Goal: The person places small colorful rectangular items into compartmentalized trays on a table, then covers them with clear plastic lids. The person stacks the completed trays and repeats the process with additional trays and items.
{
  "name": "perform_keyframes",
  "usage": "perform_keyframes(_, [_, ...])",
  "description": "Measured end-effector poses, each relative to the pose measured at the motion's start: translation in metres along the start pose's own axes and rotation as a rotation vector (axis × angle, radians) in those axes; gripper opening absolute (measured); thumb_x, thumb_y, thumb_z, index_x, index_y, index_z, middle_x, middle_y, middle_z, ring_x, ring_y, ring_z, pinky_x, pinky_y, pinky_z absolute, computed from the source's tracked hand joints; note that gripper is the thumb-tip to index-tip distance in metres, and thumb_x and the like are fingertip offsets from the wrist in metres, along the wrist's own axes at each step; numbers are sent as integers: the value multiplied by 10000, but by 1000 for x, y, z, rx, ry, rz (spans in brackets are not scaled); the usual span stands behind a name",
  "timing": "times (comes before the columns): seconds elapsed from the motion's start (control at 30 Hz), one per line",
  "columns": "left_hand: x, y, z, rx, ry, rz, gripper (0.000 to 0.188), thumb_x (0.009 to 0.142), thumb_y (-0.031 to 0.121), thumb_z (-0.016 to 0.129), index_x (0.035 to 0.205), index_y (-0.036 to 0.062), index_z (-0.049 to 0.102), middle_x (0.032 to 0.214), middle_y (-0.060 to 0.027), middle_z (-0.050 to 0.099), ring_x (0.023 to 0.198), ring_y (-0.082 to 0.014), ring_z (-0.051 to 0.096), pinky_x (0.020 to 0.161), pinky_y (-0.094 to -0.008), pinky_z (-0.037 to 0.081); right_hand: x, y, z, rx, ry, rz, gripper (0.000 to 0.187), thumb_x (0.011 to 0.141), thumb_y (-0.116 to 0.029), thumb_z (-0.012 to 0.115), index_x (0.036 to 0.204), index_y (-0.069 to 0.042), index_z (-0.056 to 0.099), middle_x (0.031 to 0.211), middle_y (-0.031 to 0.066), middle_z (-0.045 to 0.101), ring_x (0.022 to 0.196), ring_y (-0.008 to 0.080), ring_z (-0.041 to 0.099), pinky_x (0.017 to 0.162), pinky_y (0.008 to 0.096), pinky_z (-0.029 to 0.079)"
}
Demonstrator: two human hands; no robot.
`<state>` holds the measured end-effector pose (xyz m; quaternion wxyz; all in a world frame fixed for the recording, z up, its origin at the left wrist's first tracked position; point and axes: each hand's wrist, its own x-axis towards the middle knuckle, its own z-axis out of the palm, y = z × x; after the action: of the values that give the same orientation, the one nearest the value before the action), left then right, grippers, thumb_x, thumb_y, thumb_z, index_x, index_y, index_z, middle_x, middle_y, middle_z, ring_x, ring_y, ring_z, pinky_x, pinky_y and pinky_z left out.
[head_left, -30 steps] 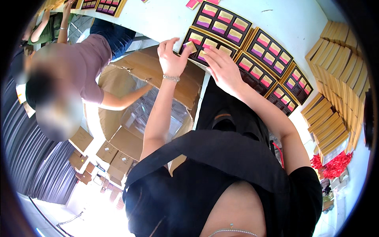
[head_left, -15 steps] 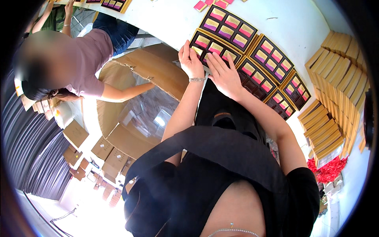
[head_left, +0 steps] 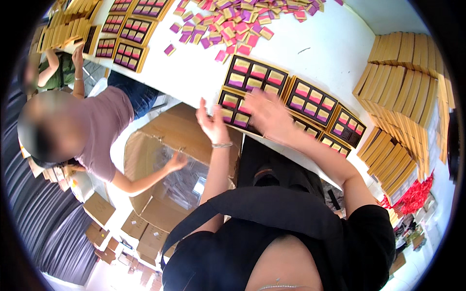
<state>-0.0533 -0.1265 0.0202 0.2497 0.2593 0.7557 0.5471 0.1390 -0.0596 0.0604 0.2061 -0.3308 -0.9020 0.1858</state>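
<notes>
My left hand (head_left: 212, 127) is raised beside the left end of a dark box (head_left: 245, 130) with a gold edge, its fingers apart and nothing in them. Over that same box reaches my right hand (head_left: 273, 118), blurred, with fingers stretched out and covering part of its contents. Small pink-gold and purple-gold packets (head_left: 229, 100) sit in the box's compartments. Directly behind lies another filled box (head_left: 262, 63). More such boxes stretch to the right; one, a smaller-looking box (head_left: 347, 128), shows a dark compartment without a packet.
A heap of loose packets (head_left: 238, 26) covers the table's far side. Stacked gold boxes (head_left: 398, 89) stand at right. At left, a co-worker (head_left: 104, 126) reaches into a large carton (head_left: 160, 128) of clear plastic pieces. Filled boxes (head_left: 136, 29) line the far left table.
The view has shifted, bringing the packet heap into sight. My left hand has lifted off the near box and spread; my right has moved over its right part. The co-worker's hand has risen in the carton.
</notes>
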Motion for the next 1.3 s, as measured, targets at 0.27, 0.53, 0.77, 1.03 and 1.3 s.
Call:
perform_keyframes(0.27, [185,93,192,348,-477,804,372,820,157,709,1177,67,654,1180,-133,632,1104,-271,589,924,-369,484,163,248,-26,-190,365,350,419,835,-104,648,1244,-75,562,1273,117,567,1190,333,518,983,414,452])
perform_keyframes(0.53, [194,58,286,757,-670,1175,436,811,133,692,1239,94,619,1340,-95,572,1177,-296,553,1014,-382,439,146,252,8,-298,494,193,342,781,7,643,1104,-99,672,1149,54,652,1115,291,583,910,397,512])
perform_keyframes(0.77, [152,57,268,535,-883,1073,436,708,175,789,1111,96,643,1095,-66,675,1052,-311,586,907,-408,480,79,242,-9,-161,358,165,434,698,115,628,1050,-129,699,1260,-7,629,1231,259,535,950,346,516])
perform_keyframes(1.03, [120,65,286,559,-950,915,417,686,162,808,1071,117,654,1052,-79,674,1027,-314,594,910,-413,476,0,257,-35,4,270,371,348,705,121,607,974,-90,675,1385,27,551,1227,280,541,967,341,507])
perform_keyframes(1.3, [94,67,284,744,-987,1171,470,735,116,753,1189,196,660,1199,-102,608,1082,-291,597,918,-400,506,-42,249,-42,11,488,516,353,800,10,659,1129,-114,630,1314,80,595,1162,305,567,935,373,500])
